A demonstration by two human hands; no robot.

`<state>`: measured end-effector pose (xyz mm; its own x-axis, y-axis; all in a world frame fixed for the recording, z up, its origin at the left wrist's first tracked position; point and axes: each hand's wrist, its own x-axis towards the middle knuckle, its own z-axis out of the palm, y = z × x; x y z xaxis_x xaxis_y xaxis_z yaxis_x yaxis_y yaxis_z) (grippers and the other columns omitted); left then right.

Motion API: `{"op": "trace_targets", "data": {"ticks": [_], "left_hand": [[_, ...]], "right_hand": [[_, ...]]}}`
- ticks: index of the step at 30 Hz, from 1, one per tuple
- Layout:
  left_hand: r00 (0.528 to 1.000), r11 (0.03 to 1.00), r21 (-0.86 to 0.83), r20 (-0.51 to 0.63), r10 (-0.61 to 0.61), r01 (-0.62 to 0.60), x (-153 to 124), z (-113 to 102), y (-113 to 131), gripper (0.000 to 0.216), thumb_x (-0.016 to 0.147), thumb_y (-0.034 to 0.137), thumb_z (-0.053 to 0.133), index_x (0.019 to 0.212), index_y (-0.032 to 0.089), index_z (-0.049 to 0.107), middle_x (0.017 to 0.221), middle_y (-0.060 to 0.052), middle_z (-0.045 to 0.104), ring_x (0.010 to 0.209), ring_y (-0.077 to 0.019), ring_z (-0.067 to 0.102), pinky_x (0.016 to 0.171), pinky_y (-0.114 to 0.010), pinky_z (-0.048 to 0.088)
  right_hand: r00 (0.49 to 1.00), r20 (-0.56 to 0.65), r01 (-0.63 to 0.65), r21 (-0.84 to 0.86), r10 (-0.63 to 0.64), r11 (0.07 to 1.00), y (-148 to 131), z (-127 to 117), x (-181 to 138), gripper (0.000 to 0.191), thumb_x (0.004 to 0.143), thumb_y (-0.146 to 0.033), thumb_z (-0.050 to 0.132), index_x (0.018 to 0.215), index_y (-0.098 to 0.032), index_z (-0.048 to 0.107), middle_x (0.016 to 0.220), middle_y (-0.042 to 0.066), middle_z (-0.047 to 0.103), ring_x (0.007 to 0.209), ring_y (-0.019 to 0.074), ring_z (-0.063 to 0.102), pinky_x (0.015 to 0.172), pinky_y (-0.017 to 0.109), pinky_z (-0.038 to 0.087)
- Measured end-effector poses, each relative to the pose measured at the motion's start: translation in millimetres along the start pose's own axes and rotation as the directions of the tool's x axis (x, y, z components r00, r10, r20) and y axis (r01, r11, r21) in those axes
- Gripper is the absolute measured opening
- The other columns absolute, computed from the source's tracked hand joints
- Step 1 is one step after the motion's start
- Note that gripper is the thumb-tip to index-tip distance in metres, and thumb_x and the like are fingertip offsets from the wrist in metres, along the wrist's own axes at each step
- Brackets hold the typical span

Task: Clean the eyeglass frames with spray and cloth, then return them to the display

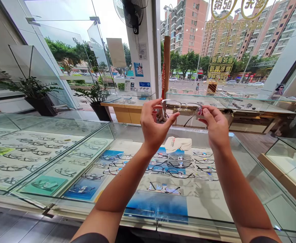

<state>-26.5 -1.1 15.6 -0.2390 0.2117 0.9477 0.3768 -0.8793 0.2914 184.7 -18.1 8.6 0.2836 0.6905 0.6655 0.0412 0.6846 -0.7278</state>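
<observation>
I hold a pair of thin-rimmed glasses [182, 107] up in front of me, above a glass display counter [241, 158]. My left hand [154, 126] pinches the left end of the frame, and my right hand [213, 126] pinches the right end. The lenses are clear and the temples hang down behind. A crumpled white cloth [177, 144] lies on the counter top just below my hands. Several pairs of glasses [178, 165] are laid out in rows inside the case.
A second glass case [36, 148] of glasses adjoins on the left. Potted plants [96, 98] stand behind it. More display counters [239, 101] run along the window, with a white pillar and wall fan [131, 13] behind. Another case corner [289, 162] is at right.
</observation>
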Motion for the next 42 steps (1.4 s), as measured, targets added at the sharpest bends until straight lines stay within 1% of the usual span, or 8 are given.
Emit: {"op": "trace_targets", "data": {"ticks": [4,9,16,25,33,36,40,42], "left_hand": [[0.999,0.999,-0.016,0.019,0.041,-0.041,1.1,-1.3,0.3,0.062,0.076,0.050,0.096,0.127,0.029,0.067,0.120,-0.006,0.069,0.101,-0.0216,0.070,0.088,-0.038,0.061],[0.994,0.993,-0.054,0.018,0.106,-0.105,0.1,1.0,-6.9,0.066,0.075,0.048,0.097,0.130,0.030,0.066,0.124,-0.005,0.068,0.103,-0.0218,0.071,0.094,-0.040,0.061],[0.991,0.989,-0.079,0.019,0.129,-0.127,-1.3,3.0,-8.6,0.070,0.075,0.053,0.096,0.132,0.031,0.064,0.127,-0.006,0.067,0.107,-0.0236,0.071,0.097,-0.043,0.063],[0.999,0.960,-0.278,0.045,-0.003,0.015,-6.0,12.1,-8.1,0.067,0.079,0.055,0.093,0.133,0.032,0.061,0.125,-0.006,0.067,0.110,-0.0221,0.073,0.100,-0.040,0.063],[0.999,0.929,-0.370,0.032,0.011,0.002,-7.8,16.7,-14.7,0.066,0.084,0.059,0.088,0.137,0.036,0.057,0.129,-0.006,0.067,0.117,-0.0232,0.074,0.096,-0.038,0.064],[0.998,0.929,-0.369,0.063,0.031,-0.005,-8.9,17.6,-16.0,0.066,0.087,0.058,0.085,0.141,0.038,0.053,0.129,-0.006,0.068,0.120,-0.0244,0.074,0.097,-0.039,0.064],[0.994,0.906,-0.421,0.111,0.010,0.038,-10.6,19.1,-16.8,0.066,0.087,0.057,0.086,0.141,0.038,0.053,0.129,-0.006,0.070,0.119,-0.0252,0.076,0.095,-0.040,0.065],[0.993,0.880,-0.470,0.119,-0.011,0.066,-11.9,20.3,-17.7,0.066,0.086,0.054,0.088,0.139,0.037,0.055,0.129,-0.006,0.070,0.119,-0.0251,0.076,0.098,-0.040,0.065]], "right_hand": [[1.000,-0.019,-0.021,0.032,0.021,0.999,-2.0,0.0,-0.1,0.034,0.093,-0.055,0.076,0.110,-0.026,0.075,0.106,0.003,0.075,0.098,0.0187,0.074,0.084,0.036,0.064],[0.997,-0.073,0.018,0.039,-0.015,0.999,-4.8,1.0,-1.1,0.034,0.091,-0.054,0.078,0.106,-0.024,0.075,0.103,0.004,0.076,0.097,0.0181,0.073,0.086,0.035,0.061],[0.996,-0.082,0.037,0.030,-0.034,0.999,-6.0,2.0,-2.9,0.032,0.090,-0.055,0.078,0.102,-0.025,0.073,0.101,0.003,0.074,0.096,0.0185,0.072,0.084,0.035,0.060],[0.996,-0.086,0.032,0.023,-0.030,0.999,-8.0,2.3,-4.5,0.032,0.090,-0.056,0.078,0.101,-0.026,0.073,0.100,0.003,0.074,0.096,0.0191,0.072,0.085,0.035,0.061],[0.995,-0.090,0.041,0.061,-0.036,0.997,-17.5,3.5,-10.6,0.031,0.090,-0.055,0.078,0.099,-0.025,0.074,0.099,0.003,0.073,0.093,0.0178,0.070,0.085,0.034,0.060],[0.992,-0.114,0.057,0.040,-0.052,0.998,-20.0,3.3,-12.1,0.033,0.090,-0.056,0.079,0.099,-0.026,0.073,0.096,0.002,0.072,0.091,0.0178,0.069,0.084,0.034,0.060],[0.988,-0.127,0.090,0.009,-0.088,0.996,-20.9,2.2,-12.9,0.033,0.091,-0.057,0.077,0.099,-0.026,0.072,0.096,0.002,0.071,0.089,0.0184,0.069,0.084,0.035,0.060],[0.986,-0.134,0.097,0.000,-0.096,0.995,-21.4,1.9,-13.3,0.032,0.092,-0.056,0.076,0.100,-0.026,0.072,0.096,0.003,0.071,0.089,0.0187,0.069,0.084,0.036,0.061]]}}
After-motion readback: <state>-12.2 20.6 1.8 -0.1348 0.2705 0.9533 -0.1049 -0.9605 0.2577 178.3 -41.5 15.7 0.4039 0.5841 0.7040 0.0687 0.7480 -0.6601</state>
